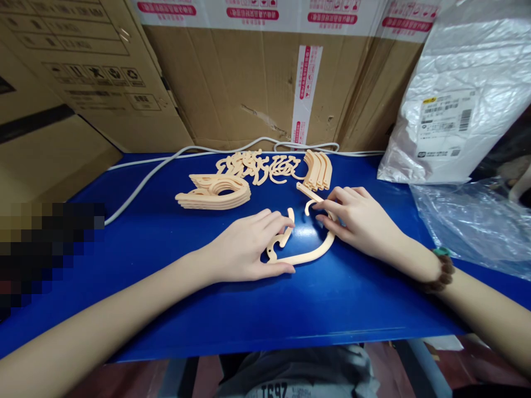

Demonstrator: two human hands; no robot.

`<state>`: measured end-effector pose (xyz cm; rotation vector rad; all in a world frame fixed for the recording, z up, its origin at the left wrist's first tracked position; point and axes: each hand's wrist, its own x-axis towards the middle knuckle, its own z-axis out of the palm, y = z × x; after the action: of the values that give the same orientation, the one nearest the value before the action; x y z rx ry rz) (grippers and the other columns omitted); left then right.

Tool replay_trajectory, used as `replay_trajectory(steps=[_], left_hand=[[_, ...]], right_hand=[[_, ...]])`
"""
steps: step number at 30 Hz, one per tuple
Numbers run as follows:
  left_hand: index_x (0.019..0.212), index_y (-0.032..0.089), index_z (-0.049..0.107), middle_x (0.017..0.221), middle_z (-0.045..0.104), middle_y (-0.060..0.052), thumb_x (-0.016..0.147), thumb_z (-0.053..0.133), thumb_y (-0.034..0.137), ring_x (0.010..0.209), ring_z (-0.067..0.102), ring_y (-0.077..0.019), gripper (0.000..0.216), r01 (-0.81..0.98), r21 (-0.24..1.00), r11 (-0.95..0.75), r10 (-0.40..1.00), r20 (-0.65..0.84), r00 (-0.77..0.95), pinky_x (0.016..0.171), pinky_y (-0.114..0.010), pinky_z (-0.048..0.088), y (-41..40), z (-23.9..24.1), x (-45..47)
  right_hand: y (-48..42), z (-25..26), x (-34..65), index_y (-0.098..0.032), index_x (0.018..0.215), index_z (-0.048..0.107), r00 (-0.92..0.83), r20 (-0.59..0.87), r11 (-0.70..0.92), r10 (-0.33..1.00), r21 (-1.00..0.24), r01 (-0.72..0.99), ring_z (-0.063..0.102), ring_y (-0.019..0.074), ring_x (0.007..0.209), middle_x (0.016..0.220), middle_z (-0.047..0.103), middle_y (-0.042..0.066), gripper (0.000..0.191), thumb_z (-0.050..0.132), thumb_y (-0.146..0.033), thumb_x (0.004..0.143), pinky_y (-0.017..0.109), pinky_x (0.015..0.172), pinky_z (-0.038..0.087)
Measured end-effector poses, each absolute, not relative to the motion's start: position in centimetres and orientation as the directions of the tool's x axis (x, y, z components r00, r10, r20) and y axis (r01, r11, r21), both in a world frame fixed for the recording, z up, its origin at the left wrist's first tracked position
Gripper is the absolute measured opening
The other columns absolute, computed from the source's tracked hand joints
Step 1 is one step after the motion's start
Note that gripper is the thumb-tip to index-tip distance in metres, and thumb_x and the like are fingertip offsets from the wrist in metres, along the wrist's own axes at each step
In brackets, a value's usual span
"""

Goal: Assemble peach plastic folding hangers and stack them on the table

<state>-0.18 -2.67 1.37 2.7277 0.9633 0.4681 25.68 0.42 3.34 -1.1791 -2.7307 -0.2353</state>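
Observation:
My left hand (249, 246) rests low over the table, its fingers curled over a beige plastic hanger piece (287, 235) and its thumb along a long curved hanger arm (307, 256). At the fingertips of my right hand (359, 218) is a small hanger hook (307, 208). A straight end of another hanger piece (307, 191) sticks out beyond those fingers. The far end of the curved arm runs up to the right hand, whose fingers partly cover how the pieces meet.
Stacked hanger frames (215, 193) lie at left on the blue table (186, 315). Behind are loose hooks (249, 163) and a row of hanger arms (318, 170). A white cable (145, 188), cardboard boxes (249, 83), a white parcel bag (448, 110) and clear plastic (477, 221) border the area.

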Motion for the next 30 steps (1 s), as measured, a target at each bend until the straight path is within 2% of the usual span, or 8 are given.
replay_trajectory(steps=[8,21,30], left_hand=[[0.117,0.016,0.049,0.106,0.059,-0.006,0.089,0.059,0.043,0.096,0.055,-0.0225,0.040,0.523,0.346,-0.779,0.604,0.188,0.775,0.079,-0.033,0.045,-2.72,1.59,-0.27],[0.120,0.018,0.047,0.111,0.060,-0.006,0.088,0.055,0.029,0.099,0.056,-0.0215,0.034,0.495,0.341,-0.799,0.572,0.179,0.800,0.080,-0.031,0.045,-2.67,1.68,-0.22],[0.124,0.018,0.045,0.117,0.058,-0.007,0.087,0.054,0.024,0.104,0.056,-0.0221,0.038,0.529,0.342,-0.777,0.612,0.215,0.761,0.088,-0.034,0.047,-2.27,1.59,-0.63]], right_hand=[[0.42,3.10,25.56,-0.019,0.116,0.066,-0.678,0.180,0.677,0.713,0.078,0.732,0.057,0.0220,0.089,0.098,0.062,0.010,0.030,0.048,-0.035,0.097,0.036,0.084,0.035],[0.39,3.10,25.49,-0.019,0.114,0.067,-0.674,0.191,0.673,0.714,0.077,0.735,0.057,0.0225,0.089,0.096,0.062,0.010,0.030,0.046,-0.033,0.097,0.036,0.083,0.035],[0.30,3.11,25.49,-0.018,0.114,0.066,-0.707,0.169,0.706,0.687,0.075,0.704,0.057,0.0213,0.088,0.094,0.062,0.009,0.030,0.045,-0.033,0.098,0.036,0.085,0.034]])
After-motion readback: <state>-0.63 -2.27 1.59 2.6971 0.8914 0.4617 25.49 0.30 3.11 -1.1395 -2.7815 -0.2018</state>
